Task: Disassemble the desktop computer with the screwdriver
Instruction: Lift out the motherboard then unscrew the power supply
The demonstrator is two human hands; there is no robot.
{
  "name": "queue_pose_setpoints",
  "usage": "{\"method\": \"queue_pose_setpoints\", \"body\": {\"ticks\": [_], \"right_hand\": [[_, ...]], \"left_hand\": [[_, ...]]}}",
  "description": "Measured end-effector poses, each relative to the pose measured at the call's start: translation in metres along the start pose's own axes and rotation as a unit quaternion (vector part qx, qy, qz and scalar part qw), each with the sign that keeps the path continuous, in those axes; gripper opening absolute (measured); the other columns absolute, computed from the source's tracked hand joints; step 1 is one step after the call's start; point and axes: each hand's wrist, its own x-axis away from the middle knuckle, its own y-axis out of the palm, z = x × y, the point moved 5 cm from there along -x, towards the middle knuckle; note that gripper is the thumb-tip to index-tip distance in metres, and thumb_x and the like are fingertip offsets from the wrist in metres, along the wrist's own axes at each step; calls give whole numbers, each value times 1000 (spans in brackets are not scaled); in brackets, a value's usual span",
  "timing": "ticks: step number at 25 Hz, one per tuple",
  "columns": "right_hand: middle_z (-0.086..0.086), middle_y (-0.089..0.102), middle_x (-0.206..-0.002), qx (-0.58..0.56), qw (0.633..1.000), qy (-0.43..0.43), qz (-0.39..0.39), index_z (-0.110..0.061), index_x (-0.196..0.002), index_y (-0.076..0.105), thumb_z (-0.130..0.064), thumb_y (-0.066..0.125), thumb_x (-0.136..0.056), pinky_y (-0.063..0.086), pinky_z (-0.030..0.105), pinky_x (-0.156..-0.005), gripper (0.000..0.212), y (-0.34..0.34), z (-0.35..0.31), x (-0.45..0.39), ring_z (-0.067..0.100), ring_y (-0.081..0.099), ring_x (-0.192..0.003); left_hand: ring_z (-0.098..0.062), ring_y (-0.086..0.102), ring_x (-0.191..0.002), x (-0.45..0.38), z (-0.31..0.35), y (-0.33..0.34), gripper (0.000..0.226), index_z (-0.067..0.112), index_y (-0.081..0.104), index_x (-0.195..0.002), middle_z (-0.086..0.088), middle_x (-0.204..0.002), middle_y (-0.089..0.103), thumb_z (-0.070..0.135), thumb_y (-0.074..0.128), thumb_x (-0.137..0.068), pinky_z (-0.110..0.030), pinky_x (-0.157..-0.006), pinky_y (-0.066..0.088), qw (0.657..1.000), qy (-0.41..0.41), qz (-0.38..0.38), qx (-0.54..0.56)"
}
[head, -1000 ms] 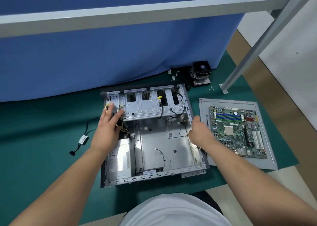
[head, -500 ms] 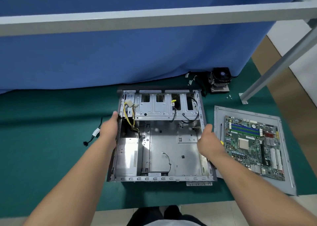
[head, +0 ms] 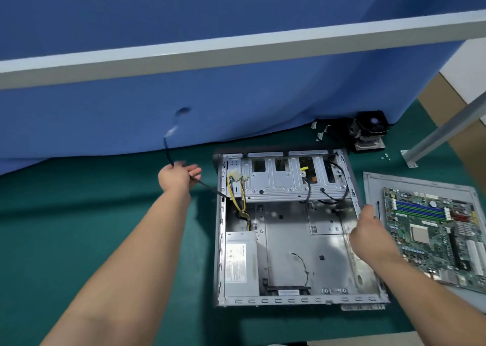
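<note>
The open computer case (head: pixel 289 243) lies flat on the green mat, its drive cage (head: pixel 284 181) at the far end and the power supply (head: pixel 240 264) in the near left corner. My left hand (head: pixel 178 178) is just left of the case and grips a black cable (head: pixel 210 188). The cable runs taut from the case's left wall through my fist, and its free end swings up, blurred. My right hand (head: pixel 368 235) grips the case's right wall. A thin dark rod (head: pixel 378 210) lies beside that hand; whether it is the screwdriver I cannot tell.
The removed motherboard (head: pixel 434 235) rests on a grey side panel (head: pixel 373 185) right of the case. A CPU cooler (head: pixel 368 132) and loose screws (head: pixel 386 157) sit at the back right by a metal frame leg (head: pixel 441 132). A blue curtain hangs behind.
My left hand left the case's left wall, took hold of the black cable from the mat and pulled it up and away to the left. My right hand stays on the right wall.
</note>
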Motion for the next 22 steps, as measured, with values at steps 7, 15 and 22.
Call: {"method": "queue_pose_setpoints", "body": {"ticks": [7, 15, 22], "right_hand": [[16, 49, -92, 0, 1000, 25, 5, -11, -111, 30, 14, 40, -88, 37, 37, -54, 35, -5, -11, 5, 31, 56, -69], [13, 49, -96, -4, 1000, 25, 0, -11, -110, 32, 3, 47, -94, 47, 40, -57, 26, -7, -12, 4, 34, 60, -67], [10, 46, -104, -1, 1000, 12, -11, -19, -112, 28, -22, 59, -98, 49, 41, -64, 34, -2, -8, -1, 31, 59, -76]], "left_hand": [[-7, 58, -35, -48, -45, -12, 15, 11, 59, -95, -4, -56, 70, 11, 48, -105, -14, -35, 43, 973, -161, -55, -159], [-15, 64, -53, -48, -48, -8, 26, 11, 62, -95, -7, -65, 69, 36, 60, -102, -21, -49, 45, 937, -161, -45, -308], [-27, 49, -110, 58, -27, 20, 29, 12, 62, -121, -4, -111, 61, 31, 62, -99, -38, -96, 39, 814, 391, -104, -418]]}}
